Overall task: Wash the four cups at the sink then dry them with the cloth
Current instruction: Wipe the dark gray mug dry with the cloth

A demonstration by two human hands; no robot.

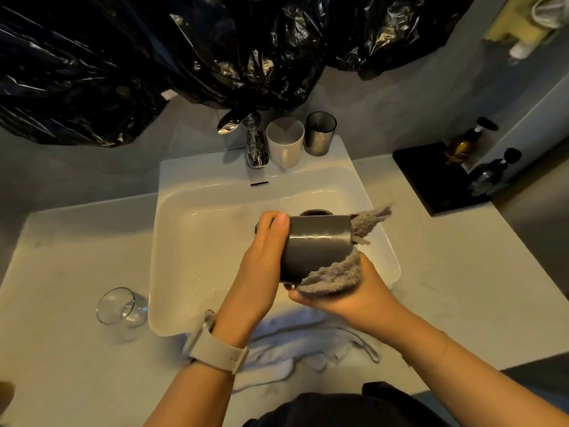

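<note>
My left hand (261, 266) grips the base end of a dark grey cup (317, 245), held on its side over the white sink (184, 241). My right hand (348, 297) holds a grey cloth (338, 272) against the cup's mouth end; part of the cloth pokes out past the rim. A white mug (284, 141) and a dark smoked tumbler (320, 134) stand on the sink's back ledge, right of the tap (255, 143). A clear glass (121, 306) stands on the counter left of the sink.
Black plastic sheeting (184, 50) covers the wall above the tap. A black tray (437, 180) with two pump bottles sits at the right. A pale towel (295, 343) lies at the counter's front edge under my wrists. My left wrist wears a watch.
</note>
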